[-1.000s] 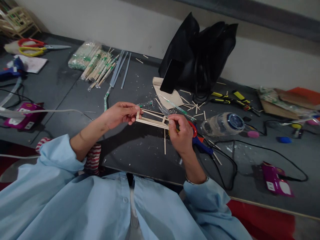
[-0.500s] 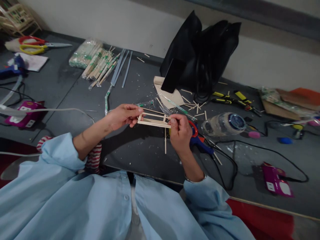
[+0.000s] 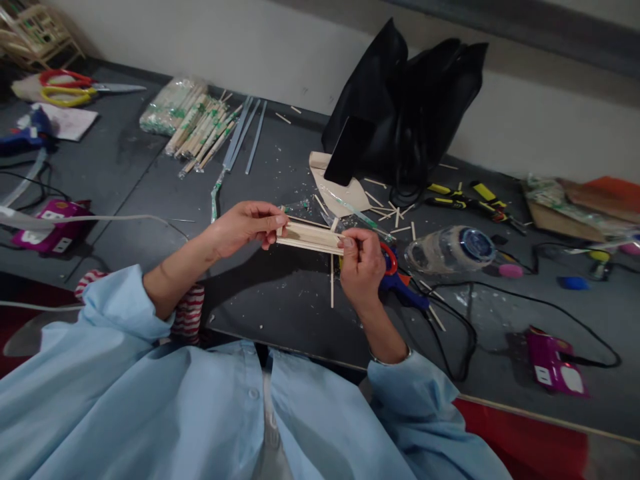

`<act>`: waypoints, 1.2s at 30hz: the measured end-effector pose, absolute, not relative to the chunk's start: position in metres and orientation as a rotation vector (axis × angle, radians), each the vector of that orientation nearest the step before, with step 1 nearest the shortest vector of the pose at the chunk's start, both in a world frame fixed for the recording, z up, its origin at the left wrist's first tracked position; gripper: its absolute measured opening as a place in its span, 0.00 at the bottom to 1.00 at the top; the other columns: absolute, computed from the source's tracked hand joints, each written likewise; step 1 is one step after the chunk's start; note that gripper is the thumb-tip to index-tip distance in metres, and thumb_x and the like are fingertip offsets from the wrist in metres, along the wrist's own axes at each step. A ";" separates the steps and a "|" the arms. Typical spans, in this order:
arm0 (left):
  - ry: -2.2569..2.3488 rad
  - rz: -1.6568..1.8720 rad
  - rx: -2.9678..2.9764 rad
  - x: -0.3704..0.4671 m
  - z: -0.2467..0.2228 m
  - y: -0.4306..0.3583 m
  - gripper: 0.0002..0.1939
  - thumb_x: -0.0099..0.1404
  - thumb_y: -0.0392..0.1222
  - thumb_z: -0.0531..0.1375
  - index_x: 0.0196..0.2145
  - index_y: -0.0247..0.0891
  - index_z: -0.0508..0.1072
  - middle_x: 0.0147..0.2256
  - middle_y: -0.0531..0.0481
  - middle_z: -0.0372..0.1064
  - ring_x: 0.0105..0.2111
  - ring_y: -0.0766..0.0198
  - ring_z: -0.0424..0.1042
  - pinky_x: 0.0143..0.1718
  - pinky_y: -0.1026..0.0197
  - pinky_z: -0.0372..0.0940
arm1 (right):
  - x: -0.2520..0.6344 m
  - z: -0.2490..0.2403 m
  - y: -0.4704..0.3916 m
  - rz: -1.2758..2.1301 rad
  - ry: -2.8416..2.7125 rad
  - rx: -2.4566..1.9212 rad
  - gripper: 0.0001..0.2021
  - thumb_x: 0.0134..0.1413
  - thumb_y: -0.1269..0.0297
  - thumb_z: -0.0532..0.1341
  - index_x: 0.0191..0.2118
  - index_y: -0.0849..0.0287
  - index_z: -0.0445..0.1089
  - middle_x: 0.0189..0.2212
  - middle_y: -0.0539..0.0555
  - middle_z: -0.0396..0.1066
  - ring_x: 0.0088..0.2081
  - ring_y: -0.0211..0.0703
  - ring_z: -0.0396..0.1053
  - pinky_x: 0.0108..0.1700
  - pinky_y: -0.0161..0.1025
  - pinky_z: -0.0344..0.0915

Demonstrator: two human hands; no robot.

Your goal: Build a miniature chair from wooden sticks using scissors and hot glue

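A small frame of thin wooden sticks [image 3: 311, 239] is held lengthwise between my two hands, above the table. My left hand [image 3: 253, 227] pinches its left end between thumb and fingers. At the other end my right hand [image 3: 362, 263] grips it, the thumb pressed on top. Past the right hand lies a blue glue gun [image 3: 406, 292], with the red handle of a tool [image 3: 389, 258] beside it. One loose stick [image 3: 332, 283] lies below the frame. Small stick pieces [image 3: 397, 217] are scattered behind the right hand.
Bundled sticks [image 3: 200, 133] lie at the back left, near scissors [image 3: 75, 90]. A black bag [image 3: 370, 87] with a phone [image 3: 349, 152] against it stands at the back. On the right are a plastic jar [image 3: 445, 248], pliers [image 3: 463, 198], cables and a purple power box [image 3: 555, 363].
The stick frame has turned about its long axis, so its sides now appear closer together. Both hands keep their hold and stay nearly in place.
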State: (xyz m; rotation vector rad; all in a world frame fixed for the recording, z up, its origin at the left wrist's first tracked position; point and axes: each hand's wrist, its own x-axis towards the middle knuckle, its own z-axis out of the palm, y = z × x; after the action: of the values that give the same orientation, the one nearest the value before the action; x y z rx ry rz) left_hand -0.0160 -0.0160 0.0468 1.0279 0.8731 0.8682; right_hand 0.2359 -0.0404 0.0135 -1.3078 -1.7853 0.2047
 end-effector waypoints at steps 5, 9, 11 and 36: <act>0.859 0.685 1.125 -0.034 0.055 -0.010 0.10 0.61 0.43 0.65 0.35 0.32 0.76 0.28 0.47 0.74 0.20 0.71 0.68 0.20 0.69 0.63 | 0.239 0.002 -0.029 0.281 -1.912 -1.172 0.08 0.67 0.62 0.51 0.39 0.53 0.66 0.37 0.54 0.73 0.42 0.45 0.71 0.46 0.44 0.67; 0.963 0.644 1.207 -0.036 0.053 -0.006 0.06 0.62 0.39 0.62 0.33 0.32 0.74 0.26 0.49 0.72 0.20 0.72 0.67 0.20 0.69 0.62 | 0.239 -0.005 -0.018 0.395 -2.024 -1.116 0.09 0.68 0.61 0.50 0.40 0.53 0.66 0.40 0.55 0.72 0.45 0.47 0.70 0.49 0.47 0.66; 1.004 0.611 1.271 -0.031 0.047 -0.004 0.06 0.62 0.39 0.61 0.33 0.32 0.73 0.26 0.49 0.72 0.20 0.72 0.67 0.20 0.70 0.62 | 0.239 -0.005 -0.015 0.365 -2.074 -1.112 0.09 0.68 0.61 0.50 0.40 0.53 0.67 0.44 0.56 0.72 0.49 0.48 0.69 0.53 0.49 0.64; 1.039 0.305 2.625 -0.031 0.025 -0.003 0.17 0.62 0.34 0.54 0.45 0.40 0.77 0.41 0.48 0.75 0.39 0.62 0.72 0.38 0.63 0.62 | 0.249 0.026 -0.035 0.227 -2.493 -0.995 0.05 0.59 0.65 0.61 0.34 0.53 0.75 0.46 0.54 0.70 0.51 0.51 0.62 0.53 0.52 0.59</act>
State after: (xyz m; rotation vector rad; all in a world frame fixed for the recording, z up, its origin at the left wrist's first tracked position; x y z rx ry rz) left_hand -0.0305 -0.0027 0.0247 2.6254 1.0390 0.3051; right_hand 0.2494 -0.0355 0.0263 -0.9955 -2.4929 0.2268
